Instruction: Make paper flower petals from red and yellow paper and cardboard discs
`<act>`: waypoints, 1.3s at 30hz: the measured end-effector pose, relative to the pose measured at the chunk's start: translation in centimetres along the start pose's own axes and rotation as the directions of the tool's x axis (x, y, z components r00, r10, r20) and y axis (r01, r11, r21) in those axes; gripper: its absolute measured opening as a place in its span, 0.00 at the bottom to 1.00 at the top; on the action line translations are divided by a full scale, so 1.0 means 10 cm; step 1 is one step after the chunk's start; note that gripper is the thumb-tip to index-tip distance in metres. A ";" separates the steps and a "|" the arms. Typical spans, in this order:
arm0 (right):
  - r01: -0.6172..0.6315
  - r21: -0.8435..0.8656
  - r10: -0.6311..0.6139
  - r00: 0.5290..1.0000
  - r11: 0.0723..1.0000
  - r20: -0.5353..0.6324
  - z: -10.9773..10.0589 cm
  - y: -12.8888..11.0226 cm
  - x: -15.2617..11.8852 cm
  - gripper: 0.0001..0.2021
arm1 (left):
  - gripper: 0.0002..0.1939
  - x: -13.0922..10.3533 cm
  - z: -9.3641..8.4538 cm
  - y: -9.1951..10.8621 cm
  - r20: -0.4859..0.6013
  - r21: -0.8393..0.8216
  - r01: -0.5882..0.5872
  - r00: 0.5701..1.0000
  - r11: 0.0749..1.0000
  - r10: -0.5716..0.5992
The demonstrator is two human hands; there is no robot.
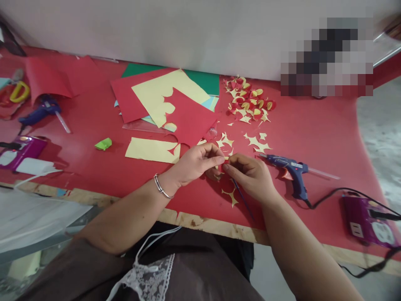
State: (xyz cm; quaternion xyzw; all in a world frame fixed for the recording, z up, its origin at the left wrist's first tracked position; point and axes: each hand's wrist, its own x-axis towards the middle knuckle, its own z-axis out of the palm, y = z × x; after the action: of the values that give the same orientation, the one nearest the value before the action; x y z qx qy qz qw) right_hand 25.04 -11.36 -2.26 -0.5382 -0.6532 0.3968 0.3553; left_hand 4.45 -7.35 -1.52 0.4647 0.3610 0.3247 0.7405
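My left hand and my right hand meet near the front middle of the table. Both are closed, thumbs against fingers, with a small yellow paper piece pinched between them. Most of that piece is hidden by my fingers. A thin dark blue stick slants down from beneath my right hand; whether my fingers touch it I cannot tell. Just below my hands lies a yellow paper offcut. Other yellow offcuts are scattered beyond my fingertips.
A blue glue gun lies right, wired to a purple power box. Another glue gun, scissors and purple box are left. Paper sheets, a yellow strip and red-yellow petal pieces lie behind.
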 end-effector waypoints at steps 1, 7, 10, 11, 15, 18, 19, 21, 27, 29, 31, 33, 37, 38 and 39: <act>0.001 0.007 -0.001 1.000 1.000 -0.018 0.00 0.00 0.00 0.12 | 0.10 -0.01 0.00 0.01 -0.008 -0.002 -0.003 1.000 1.000 0.003; -0.017 0.033 0.020 0.997 0.999 -0.080 -0.01 0.00 0.02 0.15 | 0.13 -0.04 -0.02 0.02 -0.050 -0.050 0.019 0.998 0.999 -0.021; -0.017 0.036 0.020 0.996 0.999 -0.082 -0.01 0.00 0.02 0.15 | 0.12 -0.03 -0.03 0.02 -0.090 -0.032 0.007 0.996 0.999 -0.010; -0.018 0.041 0.021 0.996 0.999 -0.081 -0.01 -0.01 0.02 0.15 | 0.12 -0.03 -0.03 0.01 -0.105 -0.029 -0.001 0.994 1.000 -0.002; -0.032 0.060 0.036 0.997 0.998 -0.074 0.00 -0.03 0.02 0.17 | 0.12 -0.03 -0.03 0.00 -0.130 -0.017 -0.036 0.991 0.999 0.033; -0.038 0.064 0.042 0.996 0.997 -0.076 -0.01 -0.04 0.02 0.17 | 0.12 -0.03 -0.03 0.00 -0.134 0.012 -0.058 0.989 0.998 0.059; -0.037 0.064 0.042 0.996 0.997 -0.075 -0.01 -0.04 0.02 0.17 | 0.12 -0.03 -0.02 0.00 -0.136 0.021 -0.066 0.988 0.998 0.068; -0.032 0.063 0.037 0.996 0.997 -0.078 -0.01 -0.04 0.02 0.17 | 0.12 -0.03 -0.01 0.00 -0.135 0.037 -0.077 0.987 0.996 0.081; -0.011 0.051 0.015 0.996 0.999 -0.091 0.00 -0.01 0.01 0.18 | 0.16 -0.04 0.03 0.00 -0.148 0.120 -0.132 0.978 0.984 0.150; -0.007 0.057 0.012 0.996 0.998 -0.088 0.00 -0.01 0.01 0.18 | 0.17 -0.03 0.04 -0.01 -0.154 0.121 -0.119 0.979 0.985 0.137; -0.008 0.066 0.013 0.997 0.998 -0.079 0.01 -0.01 0.00 0.18 | 0.17 -0.03 0.04 -0.02 -0.162 0.104 -0.102 0.980 0.989 0.118; -0.011 0.074 0.016 0.997 0.997 -0.072 0.01 -0.01 0.00 0.16 | 0.16 -0.02 0.03 -0.02 -0.168 0.083 -0.091 0.980 0.992 0.104; 0.001 0.082 0.006 0.996 0.997 -0.090 0.02 -0.02 -0.01 0.14 | 0.16 -0.01 0.00 -0.02 -0.167 0.048 -0.074 0.983 0.996 0.081; 0.011 0.081 -0.003 0.995 0.997 -0.098 0.02 -0.02 -0.01 0.14 | 0.16 0.00 0.00 -0.02 -0.171 0.034 -0.073 0.982 0.997 0.078; 0.023 0.077 -0.015 0.994 0.997 -0.109 0.03 -0.02 -0.01 0.13 | 0.16 0.00 0.01 -0.03 -0.177 0.017 -0.074 0.981 0.997 0.076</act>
State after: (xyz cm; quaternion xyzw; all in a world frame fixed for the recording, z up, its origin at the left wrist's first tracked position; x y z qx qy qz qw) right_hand 24.72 -11.50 -2.18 -0.5384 -0.6222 0.3888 0.4146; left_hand 4.52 -7.51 -1.74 0.4511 0.4093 0.3906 0.6902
